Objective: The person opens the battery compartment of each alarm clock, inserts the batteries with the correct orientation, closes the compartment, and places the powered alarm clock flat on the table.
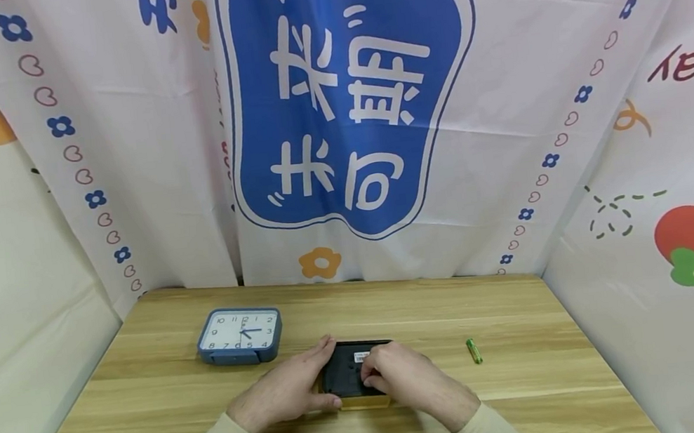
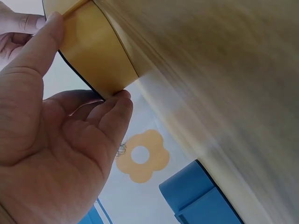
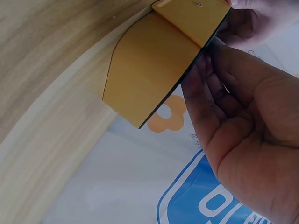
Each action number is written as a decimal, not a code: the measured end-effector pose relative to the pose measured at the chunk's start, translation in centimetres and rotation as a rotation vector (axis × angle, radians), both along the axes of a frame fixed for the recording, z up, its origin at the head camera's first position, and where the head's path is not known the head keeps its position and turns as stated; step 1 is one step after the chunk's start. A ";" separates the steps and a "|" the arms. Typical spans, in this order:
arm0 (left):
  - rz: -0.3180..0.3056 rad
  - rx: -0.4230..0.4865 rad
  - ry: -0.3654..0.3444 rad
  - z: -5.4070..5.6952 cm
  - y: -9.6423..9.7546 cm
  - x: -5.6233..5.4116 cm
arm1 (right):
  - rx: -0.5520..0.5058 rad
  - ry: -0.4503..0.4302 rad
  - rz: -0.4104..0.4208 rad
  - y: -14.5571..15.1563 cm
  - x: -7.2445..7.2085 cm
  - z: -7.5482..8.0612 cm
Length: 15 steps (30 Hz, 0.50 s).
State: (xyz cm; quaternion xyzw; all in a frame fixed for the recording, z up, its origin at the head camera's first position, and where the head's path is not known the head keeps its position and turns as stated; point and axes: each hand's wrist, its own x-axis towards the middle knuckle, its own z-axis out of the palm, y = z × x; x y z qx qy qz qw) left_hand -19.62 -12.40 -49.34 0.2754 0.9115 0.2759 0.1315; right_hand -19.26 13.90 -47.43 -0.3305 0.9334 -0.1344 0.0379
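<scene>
A yellow-cased clock [image 1: 365, 402] lies face down on the table, its black back [image 1: 342, 371] with a white label turned up. Spread along its left side, my left hand [image 1: 289, 390] grips the casing between thumb and fingers. The left wrist view shows those fingertips at the yellow side [image 2: 96, 51]. My right hand [image 1: 410, 381] reaches over from the right, fingers bent, with thumb and fingertips close together at the black back. I cannot tell whether they pinch something small there. In the right wrist view the curled fingers sit behind the casing's dark edge [image 3: 161, 103].
A blue clock [image 1: 241, 331] stands tilted back at the left of the wooden table [image 1: 170, 404], its white dial up. A green battery [image 1: 474, 350] lies to the right of my right hand. Printed white curtains [image 1: 157, 159] hang behind and along both sides.
</scene>
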 end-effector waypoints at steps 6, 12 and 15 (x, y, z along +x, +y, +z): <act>0.012 0.009 0.049 -0.2 0.0 -0.3 | 0.003 -0.008 -0.004 0.1 0.2 0.2; 0.027 0.037 0.082 -0.1 0.2 -0.6 | -0.001 -0.024 -0.040 0.5 0.2 0.3; 0.043 0.065 0.090 0.1 0.2 -0.6 | -0.009 -0.023 -0.041 0.7 0.2 0.5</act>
